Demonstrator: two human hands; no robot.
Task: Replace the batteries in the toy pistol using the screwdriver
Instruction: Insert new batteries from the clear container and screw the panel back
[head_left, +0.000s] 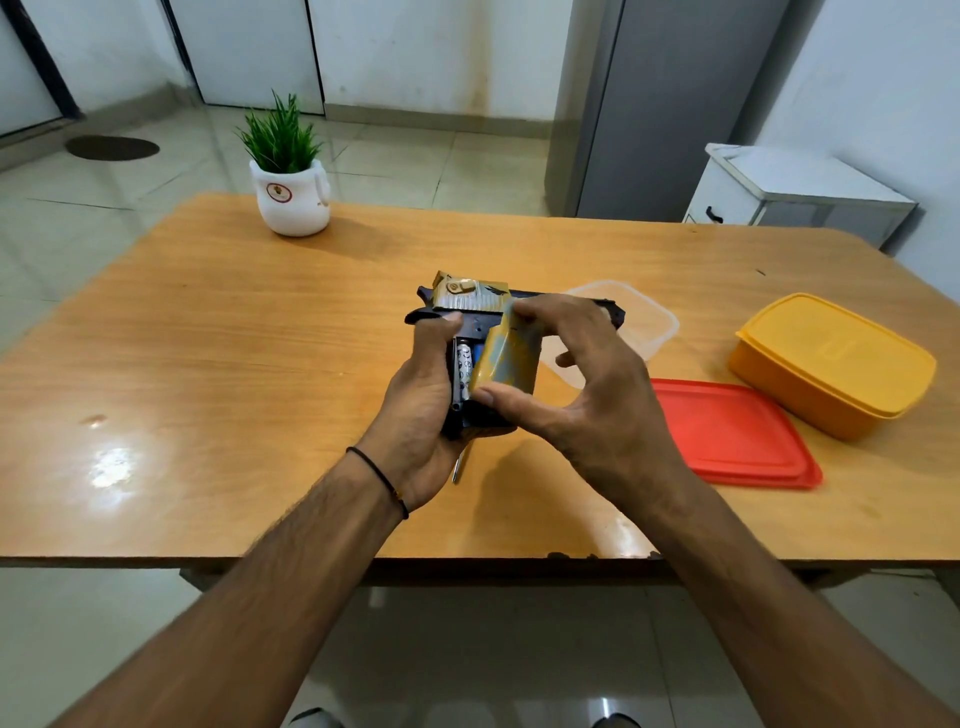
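I hold the toy pistol (470, 325) above the middle of the wooden table (218, 332), its dark body lying across my view with the grip end pointing down toward me. My left hand (423, 415) is wrapped around the grip from the left, fingers closed on it, thumb pressed up near the trigger area. A thin black cord sits on that wrist.

My right hand (587, 384) pinches the gold cover (506, 358) of the grip — thumb on its lower edge, fingertips on its upper edge — and the cover sits tilted against the pistol, not flush. In the gap beside it, the open compartment shows batteries (464, 364), one with a pale printed wrap and a bit of blue next to it. A second gold panel (470, 293) with a round emblem shows on the top part of the pistol.

Just under my left palm a slim metal tip (457, 470) pokes out toward the table; I cannot tell what it belongs to.

To my right on the table lie a red lid (737, 436), flat, and beyond it a yellow box (831, 364) with its lid on. A clear plastic tub (639, 317) sits behind my right hand, partly hidden by it. At the far left of the table stands a small green plant in a white pot (291, 200).
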